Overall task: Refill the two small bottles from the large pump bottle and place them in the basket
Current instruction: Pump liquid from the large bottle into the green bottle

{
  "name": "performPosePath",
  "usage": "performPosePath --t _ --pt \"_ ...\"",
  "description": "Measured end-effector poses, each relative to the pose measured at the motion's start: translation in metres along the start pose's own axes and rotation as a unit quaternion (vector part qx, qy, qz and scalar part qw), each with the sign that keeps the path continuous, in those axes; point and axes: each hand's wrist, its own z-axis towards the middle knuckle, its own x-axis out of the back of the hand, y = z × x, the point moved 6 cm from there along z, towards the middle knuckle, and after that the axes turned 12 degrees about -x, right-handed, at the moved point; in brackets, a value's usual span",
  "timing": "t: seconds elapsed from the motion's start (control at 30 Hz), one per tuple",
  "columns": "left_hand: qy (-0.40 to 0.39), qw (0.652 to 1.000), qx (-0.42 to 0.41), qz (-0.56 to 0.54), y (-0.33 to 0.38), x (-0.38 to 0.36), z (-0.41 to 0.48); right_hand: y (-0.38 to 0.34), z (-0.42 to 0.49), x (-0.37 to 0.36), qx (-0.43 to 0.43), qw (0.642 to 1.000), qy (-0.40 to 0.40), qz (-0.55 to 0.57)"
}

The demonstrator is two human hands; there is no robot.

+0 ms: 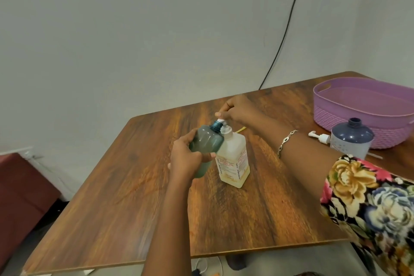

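- The bench (112,208) carried the basket (349,127) at the frame's right edge.
- The large pump bottle (233,161) stood upright at centre, with the right hand (239,107) curled over its pump head.
- The left hand (186,159) gripped the small green bottle (206,141), tilted so its mouth met the spout from the left.

The near and left parts of the surface (134,197) lie bare, leaving wide room to reach in from those sides. At the centre the large pump bottle (233,159) stands upright. The teal small bottle (205,141), gripped by the left hand (186,157), leans at its nozzle and closes the left flank. The right hand (237,110) grips the pump head, and its forearm (291,141) crosses the right half. A blue bottle (351,141) and a loose pump head (319,138) stand just before the basket (349,119), whose top is open from above.
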Motion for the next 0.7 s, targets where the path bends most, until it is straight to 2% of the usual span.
performPosePath --t 0.33,0.5,0.7 --pt "-0.016 0.999 0.007 0.030 -0.004 -0.003 -0.004 0.009 0.005 -0.008 0.005 0.999 0.028 -0.034" --pt "-0.012 1.000 -0.007 0.015 0.006 0.002 0.003 -0.008 0.003 0.002 0.006 1.000 -0.004 -0.026" --pt "-0.014 0.999 -0.004 0.041 -0.005 -0.001 0.002 0.006 0.006 -0.007 0.001 0.999 0.031 -0.036"
